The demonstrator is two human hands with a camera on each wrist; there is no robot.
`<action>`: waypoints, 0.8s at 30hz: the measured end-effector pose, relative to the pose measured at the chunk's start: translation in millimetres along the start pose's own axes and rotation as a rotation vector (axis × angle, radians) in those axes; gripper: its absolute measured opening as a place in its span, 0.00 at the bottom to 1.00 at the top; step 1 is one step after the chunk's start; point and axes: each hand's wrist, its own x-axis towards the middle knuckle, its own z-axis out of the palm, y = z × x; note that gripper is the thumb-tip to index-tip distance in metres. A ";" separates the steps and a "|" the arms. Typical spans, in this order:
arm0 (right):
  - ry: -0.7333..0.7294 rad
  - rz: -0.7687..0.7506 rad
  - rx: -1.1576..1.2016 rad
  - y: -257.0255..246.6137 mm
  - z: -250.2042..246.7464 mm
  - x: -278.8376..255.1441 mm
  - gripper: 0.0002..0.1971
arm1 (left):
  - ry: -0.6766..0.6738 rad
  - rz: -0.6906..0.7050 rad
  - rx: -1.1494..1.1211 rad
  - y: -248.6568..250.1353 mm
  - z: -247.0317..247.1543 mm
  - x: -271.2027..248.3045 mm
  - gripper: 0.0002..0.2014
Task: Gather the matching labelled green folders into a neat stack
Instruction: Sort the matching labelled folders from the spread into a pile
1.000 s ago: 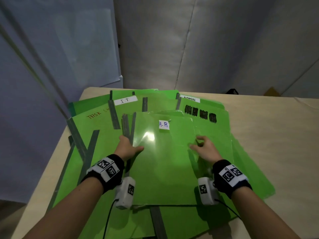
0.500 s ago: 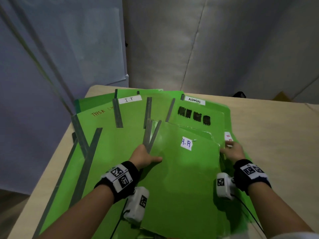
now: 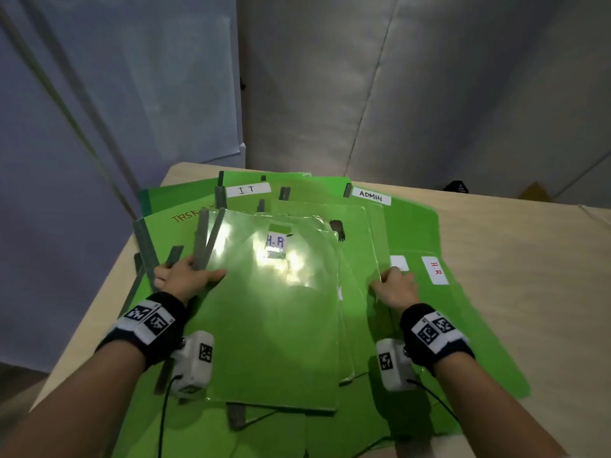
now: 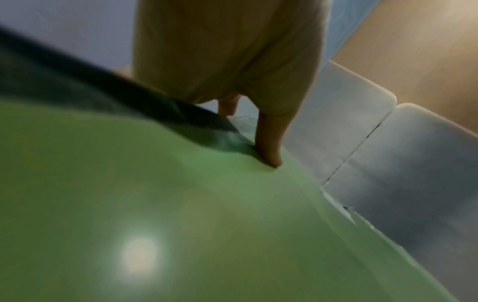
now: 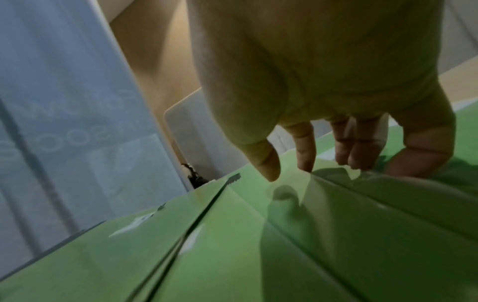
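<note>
A pile of green folders (image 3: 274, 325) lies in the middle of the table, its top one under a clear cover with a blue "H.R" label (image 3: 276, 241). My left hand (image 3: 190, 277) grips the pile's left spine edge, with the thumb (image 4: 269, 147) pressed on top. On the right, my right hand (image 3: 391, 284) holds the edge of a lower folder in the pile, its fingertips (image 5: 354, 159) curled onto that edge. Further right, another green folder (image 3: 463, 325) with a red "H.R" label (image 3: 435, 270) lies flat.
More green folders fan out behind, labelled I.T (image 3: 248, 190), ADMIN (image 3: 371, 196) and TASK (image 3: 185, 217), with grey spine bars at the left. The beige table (image 3: 529, 259) shows at the right. Walls stand close behind and to the left.
The top H.R folder has swung back from its rightward tilt and now lies square over the folders beneath. My right hand has come off the red H.R label, which now lies uncovered.
</note>
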 end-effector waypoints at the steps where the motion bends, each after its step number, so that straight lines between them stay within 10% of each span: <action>1: -0.005 -0.002 -0.010 1.6 4.8 -1.3 0.19 | 0.016 -0.016 -0.007 -4.5 -3.3 1.9 0.34; 6: -0.023 0.001 0.151 9.1 1.1 0.9 0.20 | -0.017 0.000 0.012 -7.1 3.4 8.8 0.63; 10: 0.013 0.037 0.333 4.0 -12.2 1.1 0.26 | 0.001 0.008 0.140 1.2 -1.4 -0.3 0.41; 24: 0.059 0.038 0.586 7.3 -8.3 -2.1 0.21 | -0.051 -0.007 0.117 -14.5 -16.0 6.2 0.58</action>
